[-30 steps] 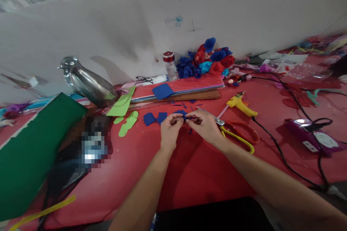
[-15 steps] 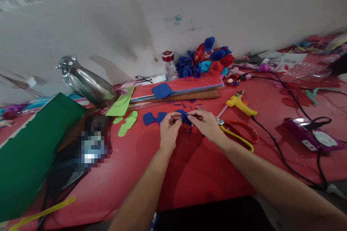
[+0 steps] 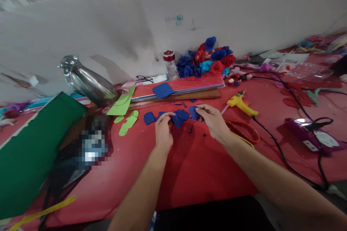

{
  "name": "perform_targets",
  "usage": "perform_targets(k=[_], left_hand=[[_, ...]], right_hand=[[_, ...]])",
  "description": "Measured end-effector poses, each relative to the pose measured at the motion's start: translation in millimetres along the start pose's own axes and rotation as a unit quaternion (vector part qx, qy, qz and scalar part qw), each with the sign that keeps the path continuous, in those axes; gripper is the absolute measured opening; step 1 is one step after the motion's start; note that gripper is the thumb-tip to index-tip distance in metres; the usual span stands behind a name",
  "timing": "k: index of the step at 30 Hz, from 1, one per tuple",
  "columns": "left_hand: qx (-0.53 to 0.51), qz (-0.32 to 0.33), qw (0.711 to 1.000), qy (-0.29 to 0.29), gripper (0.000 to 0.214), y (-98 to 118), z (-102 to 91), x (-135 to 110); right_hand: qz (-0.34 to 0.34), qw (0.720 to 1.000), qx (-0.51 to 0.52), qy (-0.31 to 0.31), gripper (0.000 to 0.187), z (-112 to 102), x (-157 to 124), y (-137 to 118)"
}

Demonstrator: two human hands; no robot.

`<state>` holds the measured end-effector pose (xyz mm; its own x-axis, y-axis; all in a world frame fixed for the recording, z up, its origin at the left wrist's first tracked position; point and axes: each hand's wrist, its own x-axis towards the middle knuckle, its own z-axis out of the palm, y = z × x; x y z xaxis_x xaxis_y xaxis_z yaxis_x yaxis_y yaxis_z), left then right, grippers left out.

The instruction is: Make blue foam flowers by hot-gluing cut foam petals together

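Observation:
My left hand [image 3: 164, 129] pinches a bunch of blue paper petals [image 3: 180, 118] by its left side, over the red table. To the right, a single blue paper petal [image 3: 193, 112] sits between the thumb and fingers of my right hand [image 3: 211, 119]. A narrow gap separates the two blue pieces. Left of my left hand lie more cut blue paper pieces [image 3: 149, 118]. Scissors with a red and yellow handle [image 3: 245, 130] rest partly hidden behind my right hand and wrist. Small blue scraps [image 3: 191, 129] are scattered between the hands.
A yellow glue gun [image 3: 240, 104] with a black cord lies to the right, near a purple power strip [image 3: 311, 135]. Behind are stacked paper sheets, a lidded jar [image 3: 170, 65] and paper flowers [image 3: 208, 59]. Green leaf cutouts [image 3: 128, 122] and a metal jug [image 3: 89, 83] are at left.
My hands have moved apart from where they met. The right hand now holds a separate blue petal, and the bunch in my left hand shows more fully.

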<state>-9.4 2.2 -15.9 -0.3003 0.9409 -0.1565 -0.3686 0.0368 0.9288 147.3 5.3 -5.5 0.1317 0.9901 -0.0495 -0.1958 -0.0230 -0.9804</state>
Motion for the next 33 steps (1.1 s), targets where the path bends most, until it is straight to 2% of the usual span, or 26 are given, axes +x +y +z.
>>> perform_targets(k=[2,5,8,10,16,20,26,33], left_hand=[[0.013,0.018,1.0,-0.007,0.014,-1.5,-0.2,0.2],[0.084,0.076,0.992,-0.053,0.021,-4.5,0.7,-1.3],[0.211,0.145,0.962,-0.094,0.03,-6.7,2.5,-5.3],[0.241,0.157,0.951,-0.112,0.03,-7.5,4.1,-8.6],[0.132,0.074,0.977,-0.147,0.046,-7.2,8.0,-14.6],[0.109,0.053,0.984,-0.13,0.04,-4.8,8.0,-13.5],[0.05,0.011,0.992,-0.119,0.04,-2.4,6.6,-12.0],[0.026,0.008,0.994,-0.106,0.036,0.1,6.3,-11.2]], right_hand=[[-0.007,1.0,0.002,0.013,0.024,-1.3,1.4,-0.3],[-0.018,1.0,-0.016,0.006,0.025,-2.3,3.1,2.0],[-0.022,0.999,-0.035,-0.013,0.027,-1.6,3.4,6.3],[-0.025,0.998,-0.045,-0.026,0.028,-0.6,3.1,9.0],[-0.022,0.996,-0.058,-0.065,0.027,2.8,-1.1,10.5],[-0.009,0.993,-0.056,-0.104,0.025,4.1,-4.4,7.2],[0.056,0.989,-0.04,-0.129,0.025,3.5,-4.6,1.7],[0.047,0.988,-0.051,-0.135,0.02,5.0,-6.5,-0.6]])
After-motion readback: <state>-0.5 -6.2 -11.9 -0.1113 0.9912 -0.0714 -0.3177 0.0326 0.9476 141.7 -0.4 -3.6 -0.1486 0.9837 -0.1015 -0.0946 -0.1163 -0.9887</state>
